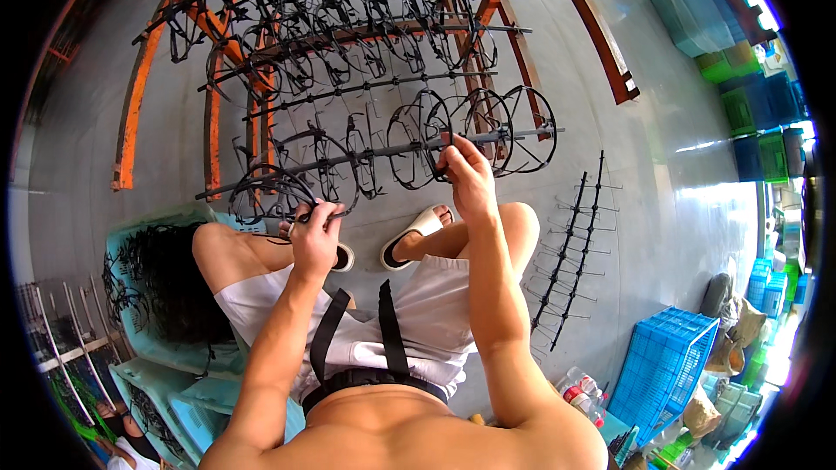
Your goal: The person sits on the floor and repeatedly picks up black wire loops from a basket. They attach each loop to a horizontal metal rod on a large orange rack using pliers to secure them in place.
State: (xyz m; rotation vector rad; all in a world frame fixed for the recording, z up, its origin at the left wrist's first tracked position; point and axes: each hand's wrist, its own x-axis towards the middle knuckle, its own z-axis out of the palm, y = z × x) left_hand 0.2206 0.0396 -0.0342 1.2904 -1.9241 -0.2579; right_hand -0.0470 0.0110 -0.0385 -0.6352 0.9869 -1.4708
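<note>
Along the near bar, both hands among black rings

Head view: across the scene, before the seated person, a pronged bar [396, 151] runs lengthwise from left and near to right and slightly far; its prongs stick out crosswise, probably so that hung pieces keep apart. At left, the left hand [315, 224] is clamped, thumb against fingers, on thin black rings [283, 181]; they reach far from the grip towards the bar's left end, perhaps held by the rim to spare a hand. Right of centre, the right hand [466, 170] has its fingertips drawn together beside a spoked hoop [508, 133] group on the bar; I cannot tell what they grip; these hoops stand crosswise to it. Near left, a teal crate [231, 359] of black pieces sits beside the knee, seemingly for easy reach.
</note>
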